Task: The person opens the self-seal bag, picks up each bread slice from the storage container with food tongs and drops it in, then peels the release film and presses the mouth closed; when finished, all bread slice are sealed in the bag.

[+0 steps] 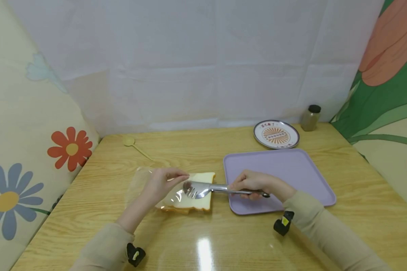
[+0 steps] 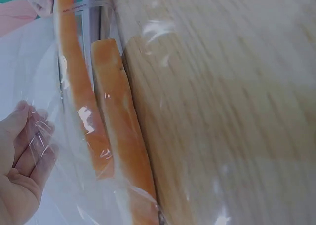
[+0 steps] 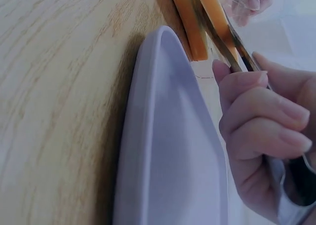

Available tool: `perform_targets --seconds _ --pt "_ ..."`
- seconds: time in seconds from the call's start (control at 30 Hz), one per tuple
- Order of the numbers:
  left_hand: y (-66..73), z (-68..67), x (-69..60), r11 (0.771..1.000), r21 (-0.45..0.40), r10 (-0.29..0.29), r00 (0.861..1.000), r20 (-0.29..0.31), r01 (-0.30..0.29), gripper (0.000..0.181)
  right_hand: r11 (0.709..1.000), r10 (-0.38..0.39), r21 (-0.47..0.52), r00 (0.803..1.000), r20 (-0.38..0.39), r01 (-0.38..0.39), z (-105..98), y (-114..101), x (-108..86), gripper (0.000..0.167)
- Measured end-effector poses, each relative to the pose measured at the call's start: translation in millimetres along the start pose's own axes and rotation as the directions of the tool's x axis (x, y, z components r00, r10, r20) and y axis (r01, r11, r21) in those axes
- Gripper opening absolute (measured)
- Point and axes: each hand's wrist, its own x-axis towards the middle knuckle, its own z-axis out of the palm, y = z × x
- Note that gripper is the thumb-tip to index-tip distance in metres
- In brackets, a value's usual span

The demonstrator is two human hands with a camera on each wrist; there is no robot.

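Note:
Two stacked slices of bread (image 1: 205,177) lie in a clear plastic bag (image 1: 140,178) that opens toward the right. In the left wrist view, the upper slice (image 2: 81,99) is set a little off from the lower slice (image 2: 123,131). My left hand (image 1: 161,183) pinches the bag's film above the bread between thumb and fingers. Metal food tongs (image 1: 218,188) are gripped by my right hand (image 1: 252,182), fingers curled round the handles. Their slotted head lies over the top slice; in the right wrist view, the tong arms straddle that slice.
A lilac tray (image 1: 312,180) sits right of the bread, under my right hand. Behind it are a patterned plate (image 1: 276,134) and a black-lidded jar (image 1: 310,118). A yellow long-handled spoon (image 1: 129,141) lies back left on the wooden table (image 1: 190,244).

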Motion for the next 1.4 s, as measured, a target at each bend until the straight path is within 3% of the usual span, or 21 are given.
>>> perform_targets --seconds 0.2,0.33,0.5,0.7,0.87,1.0,1.27,1.4 --pt "-1.8 2.0 -0.3 0.997 -0.074 -0.034 0.998 0.052 0.038 0.008 0.998 -0.033 0.062 0.998 0.056 0.030 1 3 1.0 0.035" --pt "-2.2 3.2 -0.8 0.997 -0.069 -0.021 1.000 0.020 0.022 0.007 0.994 -0.038 0.104 0.996 0.077 0.030 2 4 3.0 0.036" --pt "-2.6 3.1 -1.3 0.999 -0.025 0.034 0.998 -0.050 -0.035 0.006 0.999 -0.034 0.044 0.998 0.057 0.031 4 3 4.9 0.035" --pt "-2.2 1.4 -1.5 0.998 -0.067 0.006 1.000 -0.027 -0.008 0.006 0.999 -0.032 -0.018 0.999 0.029 0.033 4 1 7.3 0.036" --pt "-0.8 2.3 -1.9 0.992 -0.117 -0.041 0.999 0.006 0.041 0.005 0.996 -0.036 0.087 0.997 0.072 0.030 2 6 8.4 0.036" --pt "1.6 4.5 -1.6 0.993 -0.108 -0.052 0.999 -0.013 0.050 0.006 0.989 -0.023 0.148 0.996 0.092 0.009 2 8 9.1 0.036" --pt "5.0 4.6 -1.5 0.998 -0.044 -0.047 0.997 -0.069 0.044 0.006 0.999 -0.044 -0.026 0.999 0.024 0.045 5 0 7.7 0.039" --pt "4.2 4.2 -1.5 0.997 -0.061 -0.046 0.997 -0.069 0.041 0.007 0.998 -0.043 -0.042 0.999 0.015 0.043 5 -2 6.8 0.039"
